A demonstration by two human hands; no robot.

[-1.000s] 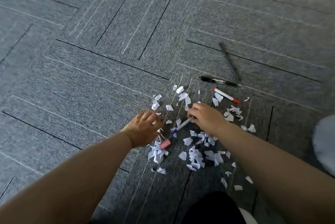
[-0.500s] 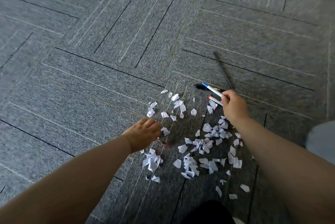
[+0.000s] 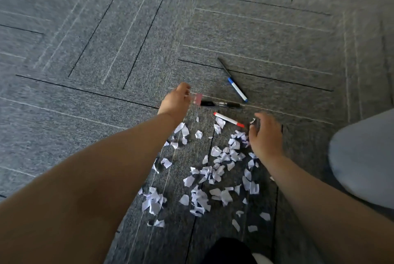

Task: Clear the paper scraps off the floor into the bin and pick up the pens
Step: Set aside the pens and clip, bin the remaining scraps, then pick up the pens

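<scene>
On the grey carpet-tile floor (image 3: 106,114), torn white paper scraps (image 3: 215,151) lay between the arms. The left hand (image 3: 177,103) pinched a pink-ended pen (image 3: 197,99) (blurred) beside a black pen (image 3: 221,104). The right hand (image 3: 265,135) hovered, fingers curled, near a red-capped white pen (image 3: 229,119); whether it held anything could not be told.

The carpet tiles (image 3: 106,50) looked matt, rough and woven. The paper scraps (image 3: 215,151) were thin, matt, crumpled. The black pen (image 3: 222,104) shone like glossy plastic; the red-capped marker (image 3: 228,119) and pink-capped pen (image 3: 197,99) seemed smooth plastic, the latter translucent

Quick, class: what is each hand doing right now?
Left hand: holds the pink-capped pen.
Right hand: open, apparently holding nothing.
</scene>
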